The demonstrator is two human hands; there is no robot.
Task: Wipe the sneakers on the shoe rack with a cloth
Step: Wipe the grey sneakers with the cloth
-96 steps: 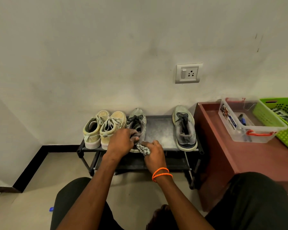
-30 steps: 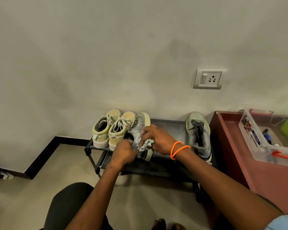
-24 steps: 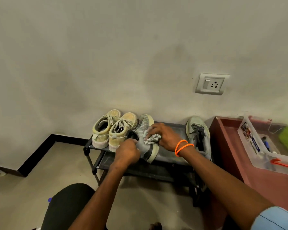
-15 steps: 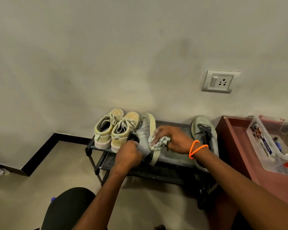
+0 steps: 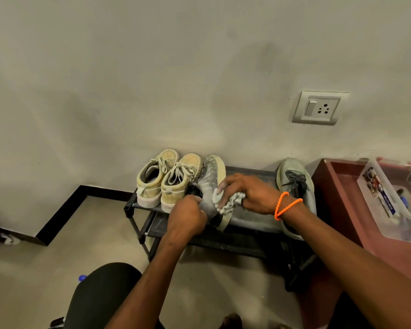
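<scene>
Against the wall, the shoe rack (image 5: 254, 222) holds the grey sneaker (image 5: 210, 186), now tipped sideways: the left hand (image 5: 188, 216) grips its heel, and the right hand (image 5: 247, 193), bunching the cloth (image 5: 228, 204), has begun wiping its side.

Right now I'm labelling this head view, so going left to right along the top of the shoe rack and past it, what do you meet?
Two tan sneakers → grey sneaker tipped on its side, left hand gripping it → cloth held by right hand → second grey sneaker → red-brown table → clear plastic bin.
</scene>
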